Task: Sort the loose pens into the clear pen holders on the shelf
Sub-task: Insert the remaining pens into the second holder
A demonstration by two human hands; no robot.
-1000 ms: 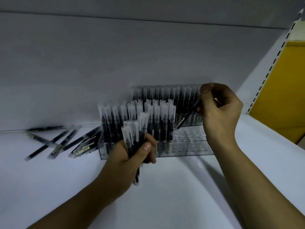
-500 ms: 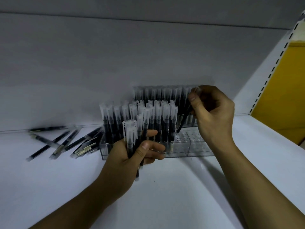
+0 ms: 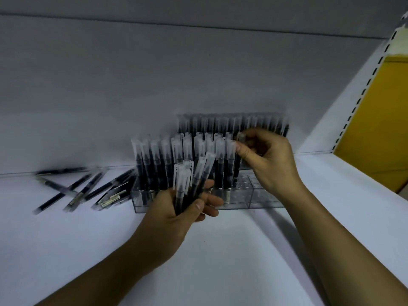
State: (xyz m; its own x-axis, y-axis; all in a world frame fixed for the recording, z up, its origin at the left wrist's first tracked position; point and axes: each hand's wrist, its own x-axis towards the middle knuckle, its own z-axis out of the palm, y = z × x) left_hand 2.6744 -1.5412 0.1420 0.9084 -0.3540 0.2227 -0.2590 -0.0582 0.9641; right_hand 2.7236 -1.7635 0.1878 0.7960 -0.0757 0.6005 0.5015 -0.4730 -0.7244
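Curled round a bundle of capped pens point(image 3: 187, 180), the grip of the left hand point(image 3: 174, 217) holds them upright at the centre of the frame. Their clear caps point up and the thumb lies across the front of the dark barrels.

Just right of centre, the right hand point(image 3: 271, 164) has its grip closed on a single pen point(image 3: 240, 138), pinched near its clear cap between thumb and fingers. That pen stands close to upright above the clear pen holder point(image 3: 260, 202). Its lower barrel is lost among the standing pens point(image 3: 154, 164), so it cannot be told whether the tip sits in a slot.

The holder rests on the white shelf point(image 3: 220, 261), running from the middle of the frame towards the right. Its left and middle parts are packed with upright pens, while rows of open slots show at its right end, below the right wrist.

Behind it, in the upper centre, a further row of pens point(image 3: 220, 124) stands blurred against the grey back wall.

At the left of the frame, loose pens point(image 3: 75, 191) lie crossed over one another on the shelf, the nearest just beside the holder's left end.

Along the right edge, a yellow panel point(image 3: 375, 129) shows behind a white perforated upright point(image 3: 353, 102).
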